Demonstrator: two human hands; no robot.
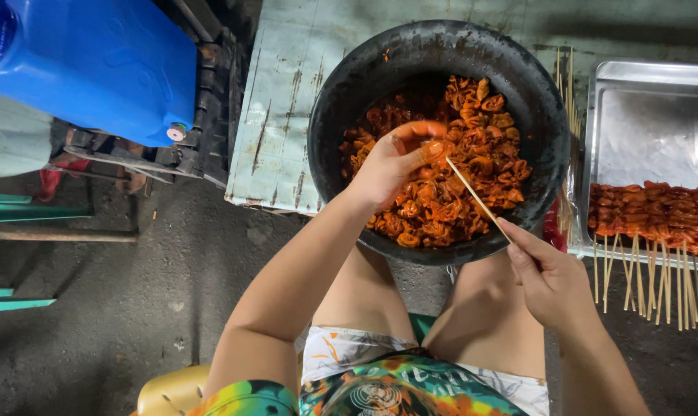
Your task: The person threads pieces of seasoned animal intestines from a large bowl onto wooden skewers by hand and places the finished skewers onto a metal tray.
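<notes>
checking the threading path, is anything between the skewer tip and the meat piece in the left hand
Nothing visible. The skewer in the right hand runs over the bowl with its tip at the meat piece pinched by the left hand.

Bare tabletop (276, 115) left of the black bowl (341, 85) lies open; the metal tray (649, 115) crowds its right.

Bright overhead light, sharp focus at centre

We see glare on the shiny rectangular metal tray (649, 131) at three o'clock, dim grey concrete ground (133, 308) toward eight, and wide-angle bending at the edges.
</notes>
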